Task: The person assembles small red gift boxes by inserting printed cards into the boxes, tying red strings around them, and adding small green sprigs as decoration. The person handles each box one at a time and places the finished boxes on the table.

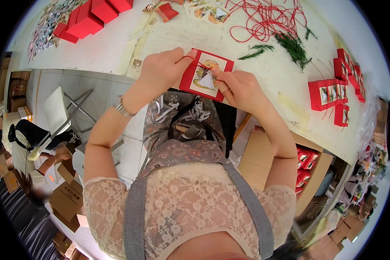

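Head view. I see a red gift box point(186, 82) at the near edge of the white worktable point(268, 80), held between both hands above the wearer's lap. The box is flat-faced, nearly square and turned slightly clockwise, its plain red surface forming a border around a cream card point(207, 82). On the card I make out arched lettering at the top and, beneath it, an illustrated figure in a wide white gown beside a darker one. A thin red cord point(202, 65) crosses the card's upper part at a slant. The left hand point(162, 67) pinches the cord at the box's upper left corner; the right hand point(242, 89) has thumb and forefinger pressed together on it over the middle of the card, its other fingers curled by the right edge. I cannot tell whether the knot is tight. Beyond lie a tangle of red cord point(268, 19), a heap of green sprigs point(292, 47) and loose printed cards point(216, 15); to the right I note a cluster of small red boxes point(317, 95).
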